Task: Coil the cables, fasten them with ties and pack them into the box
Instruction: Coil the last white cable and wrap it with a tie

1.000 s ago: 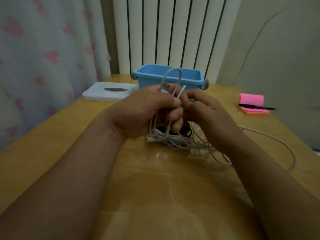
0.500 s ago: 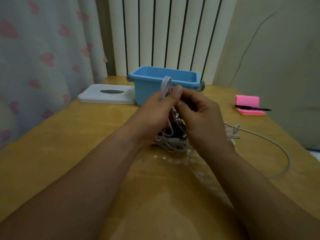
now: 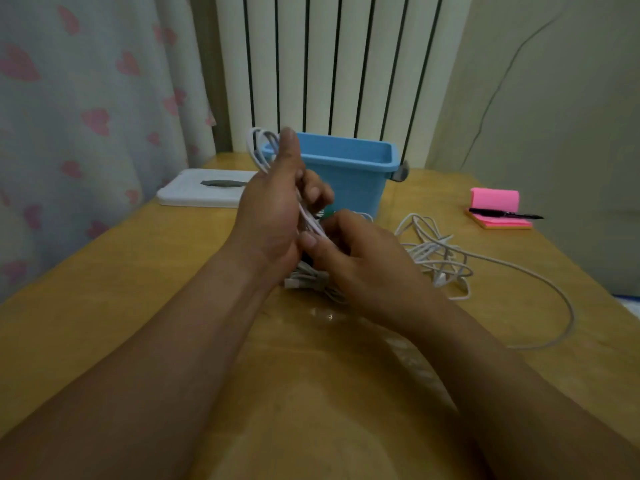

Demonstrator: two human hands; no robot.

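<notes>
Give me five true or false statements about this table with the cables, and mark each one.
1. The left hand grips loops of white cable. True.
2. The blue box lies on its side. False: the blue box stands upright, opening upward.
3. A black pen lies on the pink notepad. True.
4. All the cable is gathered in the hands. False: loose cable sprawls on the table at the right.
5. The right hand rests flat on the table. False: the right hand pinches the white cable next to the left hand.
</notes>
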